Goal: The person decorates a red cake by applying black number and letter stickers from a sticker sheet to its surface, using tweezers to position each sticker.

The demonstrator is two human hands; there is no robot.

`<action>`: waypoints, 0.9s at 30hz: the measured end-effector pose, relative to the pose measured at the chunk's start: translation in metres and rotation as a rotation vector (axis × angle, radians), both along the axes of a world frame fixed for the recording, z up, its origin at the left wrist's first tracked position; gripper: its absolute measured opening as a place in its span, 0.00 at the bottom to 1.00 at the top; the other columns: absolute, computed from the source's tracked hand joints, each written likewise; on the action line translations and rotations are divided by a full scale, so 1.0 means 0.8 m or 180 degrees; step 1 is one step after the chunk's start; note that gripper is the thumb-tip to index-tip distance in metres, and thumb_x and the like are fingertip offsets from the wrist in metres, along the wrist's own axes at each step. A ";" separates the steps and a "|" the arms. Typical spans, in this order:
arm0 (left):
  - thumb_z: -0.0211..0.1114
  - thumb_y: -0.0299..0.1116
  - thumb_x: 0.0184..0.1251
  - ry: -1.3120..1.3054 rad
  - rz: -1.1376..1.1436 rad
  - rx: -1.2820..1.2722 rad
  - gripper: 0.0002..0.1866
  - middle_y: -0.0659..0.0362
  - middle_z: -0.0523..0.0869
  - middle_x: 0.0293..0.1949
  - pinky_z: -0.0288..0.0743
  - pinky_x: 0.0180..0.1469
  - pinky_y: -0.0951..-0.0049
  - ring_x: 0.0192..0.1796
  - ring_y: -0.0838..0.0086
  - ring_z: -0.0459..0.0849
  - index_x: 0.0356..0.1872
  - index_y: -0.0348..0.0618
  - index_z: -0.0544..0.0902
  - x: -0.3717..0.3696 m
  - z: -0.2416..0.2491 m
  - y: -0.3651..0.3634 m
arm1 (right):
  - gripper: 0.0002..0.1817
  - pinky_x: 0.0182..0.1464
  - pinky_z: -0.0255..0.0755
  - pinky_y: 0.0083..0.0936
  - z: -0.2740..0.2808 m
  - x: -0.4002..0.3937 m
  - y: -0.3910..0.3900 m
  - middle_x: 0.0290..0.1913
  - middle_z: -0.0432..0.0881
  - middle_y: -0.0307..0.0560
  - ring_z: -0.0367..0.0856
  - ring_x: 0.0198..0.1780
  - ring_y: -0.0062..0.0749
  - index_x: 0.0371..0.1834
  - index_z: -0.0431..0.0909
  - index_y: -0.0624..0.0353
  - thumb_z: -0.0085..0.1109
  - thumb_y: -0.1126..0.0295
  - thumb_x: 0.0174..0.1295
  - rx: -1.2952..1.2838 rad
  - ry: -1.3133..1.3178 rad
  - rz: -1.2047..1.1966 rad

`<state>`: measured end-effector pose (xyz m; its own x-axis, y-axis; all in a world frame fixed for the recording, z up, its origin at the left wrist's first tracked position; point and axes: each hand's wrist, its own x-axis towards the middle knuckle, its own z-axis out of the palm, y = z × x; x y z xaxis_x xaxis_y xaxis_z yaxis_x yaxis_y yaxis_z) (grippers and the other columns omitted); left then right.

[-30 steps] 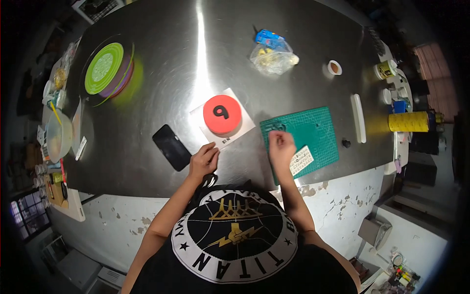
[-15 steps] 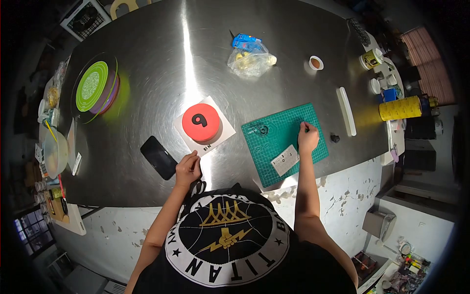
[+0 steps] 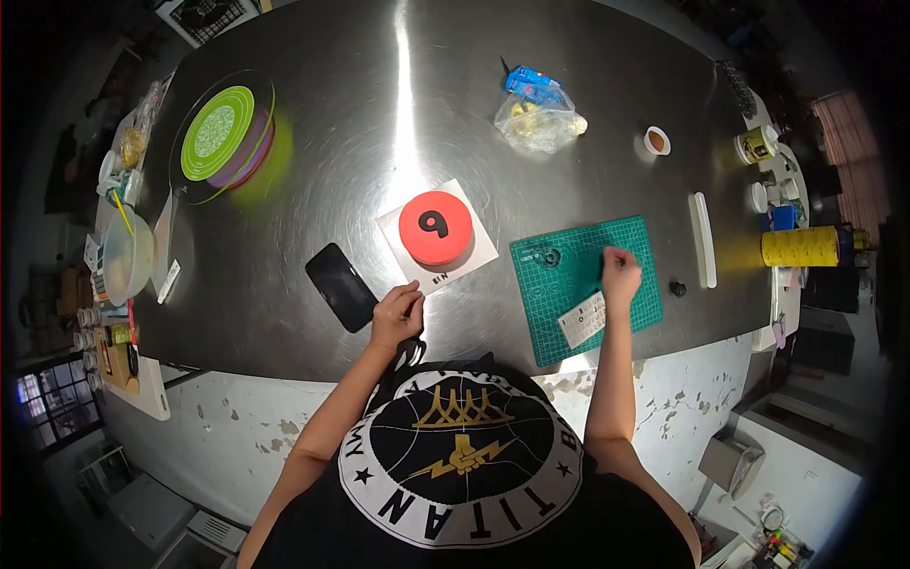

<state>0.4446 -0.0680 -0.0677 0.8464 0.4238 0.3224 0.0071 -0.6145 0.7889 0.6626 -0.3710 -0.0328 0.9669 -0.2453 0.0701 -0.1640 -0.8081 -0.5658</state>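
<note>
Right hand point(image 3: 621, 273): lower right of centre, over a green cutting mat point(image 3: 578, 242); fingertips drawn together as in a pinch, any item between them too small to tell. Left hand point(image 3: 398, 315): lower centre, fingers curled and close together, fingertips at the lower corner of a white cake board point(image 3: 482, 248); whether they grip it cannot be told. Letter sheet point(image 3: 580, 322): white, dark characters, on the mat beside the right wrist. Smartphone point(image 3: 339, 287): black, just left of the left hand.

Work surface: brushed steel table point(image 3: 313, 123), one bright streak of light running down from top centre. Bare steel between cake board and mat; upper-centre items well apart from both hands. Near edge of table just below the mat, close to the wearer's body. Upper centre: plastic bag point(image 3: 540, 123), yellowish contents, blue packet beside it. Upper right: white cup point(image 3: 657, 141), brown contents. Upper left: green-topped stack point(image 3: 216, 135). Room: pale, peeling wall point(image 3: 237, 417) at lower left; shadowed surroundings.

Red round cake point(image 3: 435, 248): centre of frame, on the cake board; smooth top, black numeral reading 9; small black letters point(image 3: 439, 277) on the board below it.
</note>
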 end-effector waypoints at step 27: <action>0.63 0.22 0.49 0.0202 -0.0042 -0.0296 0.04 0.52 0.83 0.35 0.78 0.29 0.75 0.27 0.67 0.84 0.28 0.36 0.81 0.000 0.004 0.001 | 0.09 0.27 0.68 0.27 -0.018 -0.151 0.211 0.24 0.79 0.48 0.77 0.24 0.35 0.30 0.81 0.62 0.60 0.67 0.51 0.1225 0.0338 0.1582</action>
